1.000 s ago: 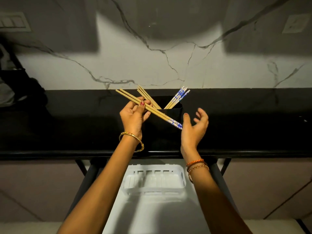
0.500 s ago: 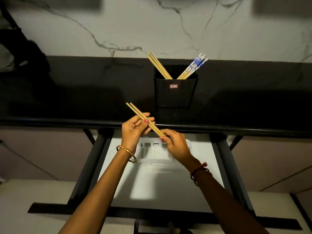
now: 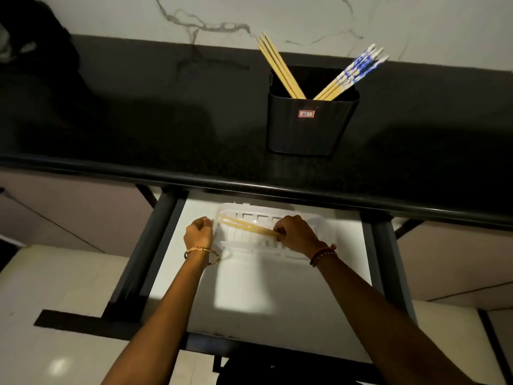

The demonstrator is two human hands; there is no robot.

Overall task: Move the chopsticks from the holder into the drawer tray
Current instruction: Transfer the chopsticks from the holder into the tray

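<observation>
Two chopsticks (image 3: 245, 227) pinched by right hand (image 3: 295, 232) over tray (image 3: 305, 218), left hand (image 3: 198, 232) curled beside its rim, grip unclear.

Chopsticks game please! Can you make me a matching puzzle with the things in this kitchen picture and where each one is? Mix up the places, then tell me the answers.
Things:
1. pair of plain chopsticks
2. blue-patterned chopsticks
3. black holder
4. clear tray

Places:
A. standing on the dark counter
B. lying in the open white drawer
C. sticking out of the holder, leaning right
D. pinched in the right hand, low over the tray

Right pairs: 1-D, 2-C, 3-A, 4-B
</observation>
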